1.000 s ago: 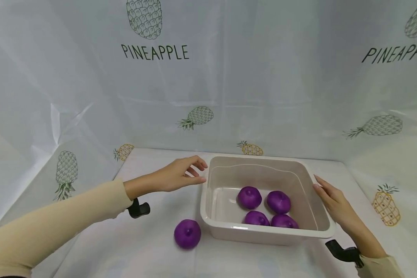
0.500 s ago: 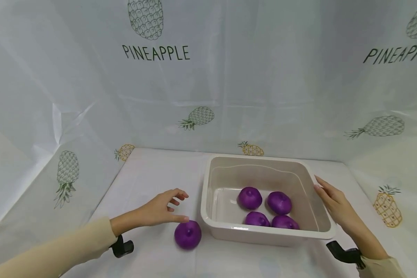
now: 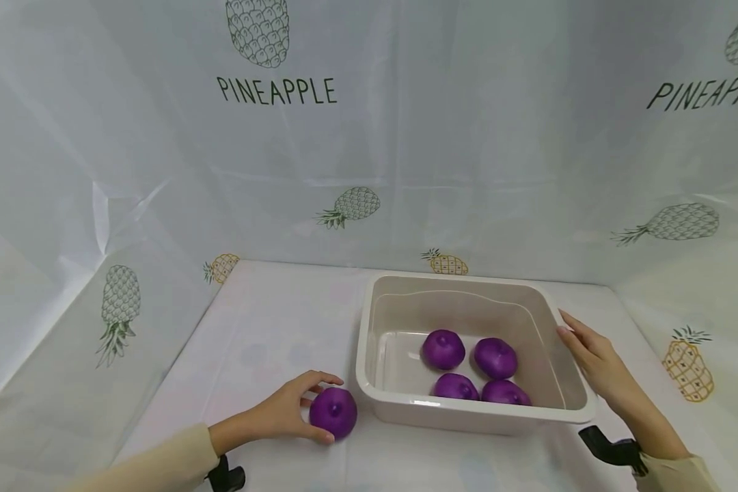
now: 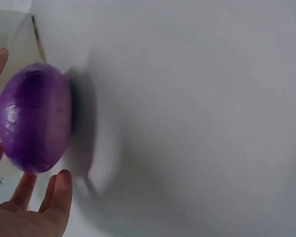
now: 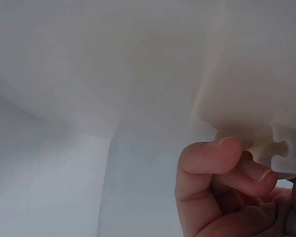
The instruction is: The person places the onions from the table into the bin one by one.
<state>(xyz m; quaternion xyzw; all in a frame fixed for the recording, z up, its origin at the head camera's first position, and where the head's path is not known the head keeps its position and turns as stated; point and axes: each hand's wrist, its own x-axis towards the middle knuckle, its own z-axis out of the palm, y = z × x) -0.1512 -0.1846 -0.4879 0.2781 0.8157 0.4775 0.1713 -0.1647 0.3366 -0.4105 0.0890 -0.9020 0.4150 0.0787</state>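
My left hand (image 3: 289, 410) is around a purple onion (image 3: 333, 413) on the table, its thumb at the near side and fingers at the far side. In the left wrist view the same onion (image 4: 37, 118) shows its pointed tip to the left, with fingertips (image 4: 64, 185) close below it. My right hand (image 3: 596, 355) grips the right rim of a beige plastic bin (image 3: 455, 415). In the right wrist view that hand's fingers (image 5: 212, 155) curl under the rim. Inside the bin lie several more purple onions (image 3: 443, 350).
A white cloth covers the table (image 3: 270, 307). Behind it hangs a pale sheet (image 3: 467, 137) printed with pineapples. The loose onion sits just left of the bin's near left corner.
My left hand has come from the bin's left rim down toward me and closed around the loose onion. The right hand and the bin stay in place.
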